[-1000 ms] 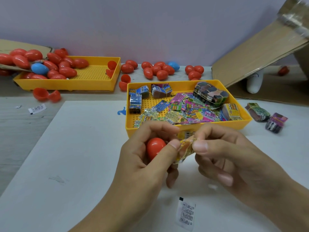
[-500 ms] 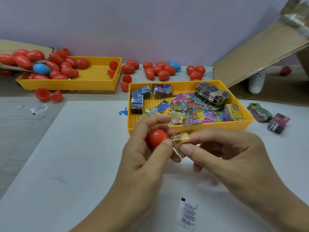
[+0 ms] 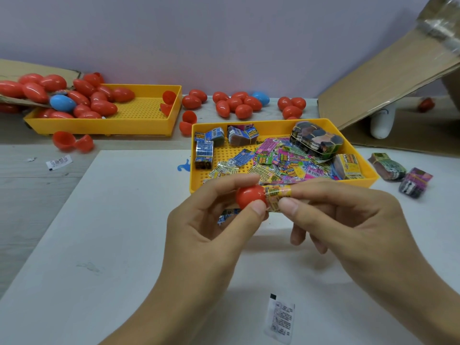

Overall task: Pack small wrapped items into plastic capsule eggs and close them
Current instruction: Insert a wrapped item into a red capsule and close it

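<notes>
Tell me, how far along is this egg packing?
Done: many closed red eggs fill the far tray and lie behind it. In hand: the left hand grips a red egg half while the right hand pinches a rolled wrapper at its mouth. Left: this egg has no top half on yet, and many wrappers wait in the near tray; open halves lie empty.

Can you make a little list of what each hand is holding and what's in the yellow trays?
left hand: pinches a red egg half
right hand: pinches a rolled wrapper at the egg half's opening
near tray: colourful wrappers and small packs
far tray: red eggs and one blue egg
white sheet: a small sachet lies near the front edge
</notes>
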Motion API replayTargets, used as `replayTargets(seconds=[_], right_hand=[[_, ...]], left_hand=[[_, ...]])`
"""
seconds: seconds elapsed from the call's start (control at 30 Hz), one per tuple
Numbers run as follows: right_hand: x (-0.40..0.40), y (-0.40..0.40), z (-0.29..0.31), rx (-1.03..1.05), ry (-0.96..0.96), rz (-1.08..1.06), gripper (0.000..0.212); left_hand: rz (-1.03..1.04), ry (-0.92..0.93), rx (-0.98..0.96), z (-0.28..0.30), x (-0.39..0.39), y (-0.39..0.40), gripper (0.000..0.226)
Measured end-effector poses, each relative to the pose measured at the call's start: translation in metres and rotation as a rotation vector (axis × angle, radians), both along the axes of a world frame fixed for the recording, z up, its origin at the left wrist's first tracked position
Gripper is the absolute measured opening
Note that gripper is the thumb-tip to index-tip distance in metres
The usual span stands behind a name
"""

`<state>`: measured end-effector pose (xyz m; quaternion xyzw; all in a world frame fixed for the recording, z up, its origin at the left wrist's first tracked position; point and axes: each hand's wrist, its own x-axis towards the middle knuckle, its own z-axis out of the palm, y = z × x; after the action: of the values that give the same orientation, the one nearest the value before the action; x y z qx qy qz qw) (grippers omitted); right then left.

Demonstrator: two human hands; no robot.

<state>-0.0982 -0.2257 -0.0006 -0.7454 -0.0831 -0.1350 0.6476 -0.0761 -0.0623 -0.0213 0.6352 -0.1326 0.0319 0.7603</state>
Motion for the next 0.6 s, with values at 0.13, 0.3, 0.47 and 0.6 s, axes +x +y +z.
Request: replayTargets(seconds=[0.13,0.3,0.47,0.6], right_hand=[[-0.0003,0.0000,-0.0012,0.003,-0.001,0.005,0.011],[0.0004,-0.0021,-0.0006,0.032,0.014,0.023,0.015],[0.0013,-0.0035,-0.0019,0.012,0.073,0.007,0.013],[0.0010,-0.0030,-0.0006,-0.002,0.083,0.024,0.014]], left_hand=[[-0.006,0.008,-0.003,-0.0008,0.0000,0.0001,0.031],[-0.017,-0.010,0.012,0.0004,-0.0011,0.0005,0.027],[-0.013,-0.017,0.009,-0.0026,-0.0005,0.0005,0.027],[0.013,-0.046,0.012,-0.0026,0.0003,-0.0003,0.027]])
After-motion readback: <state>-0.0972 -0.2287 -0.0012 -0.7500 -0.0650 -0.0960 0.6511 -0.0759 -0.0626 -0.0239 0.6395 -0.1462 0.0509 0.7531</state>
